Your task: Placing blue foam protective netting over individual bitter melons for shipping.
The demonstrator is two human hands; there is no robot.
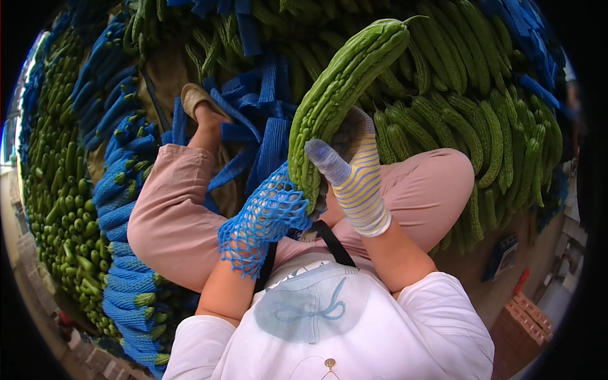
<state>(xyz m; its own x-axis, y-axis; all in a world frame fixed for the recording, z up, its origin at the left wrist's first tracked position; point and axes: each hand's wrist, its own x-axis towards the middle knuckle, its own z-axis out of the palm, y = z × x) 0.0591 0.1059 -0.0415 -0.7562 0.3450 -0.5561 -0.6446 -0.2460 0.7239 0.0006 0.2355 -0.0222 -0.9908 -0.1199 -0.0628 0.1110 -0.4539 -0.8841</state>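
Note:
A large green bitter melon [345, 88] stands tilted in front of me, its stem end up and to the right. My right hand [351, 171], in a striped knit glove with a grey thumb, is wrapped round its lower half. A blue foam net sleeve [250, 237] is stretched over my left hand [269, 206] and wrist. Through the mesh, that hand closes on the melon's lower tip; its fingers are partly covered by the net.
Bare bitter melons [472, 126] lie in rows at the far right. Loose blue net sleeves [269, 149] are heaped ahead of my lap. To the left runs a row of netted melons [126, 266], with a pile of green melons [69, 221] beyond. A reddish crate [522, 326] stands at the lower right.

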